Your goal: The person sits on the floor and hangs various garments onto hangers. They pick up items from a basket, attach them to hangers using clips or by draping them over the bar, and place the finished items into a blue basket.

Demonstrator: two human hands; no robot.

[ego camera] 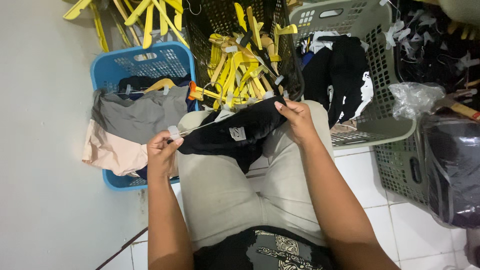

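Observed from above, seated person's lap in beige trousers [235, 190] fills the centre of view, over a white tiled floor [385, 200]. To the right stands a grey-green perforated plastic laundry basket [380, 65] containing dark folded garments [340, 70]. To the left, a blue perforated plastic basket [145, 60] holds grey and pale pink garments [135, 120], which hang over its front rim. Between the two, a black mesh basket [220, 20] is packed with yellow plastic clothes hangers [240, 70]. At far right, a bundle wrapped in clear plastic film [450, 165] rests beside a further grey basket.

A black fabric garment [235, 132] with a small white label lies across the knees, clipped to a thin hanger with white clips. The left hand [161, 155] pinches the hanger's left clip and the garment's edge between thumb and fingers. The right hand [296, 120] grips the garment's upper right corner, fingers closed over the cloth. Both hands are in contact with the item.
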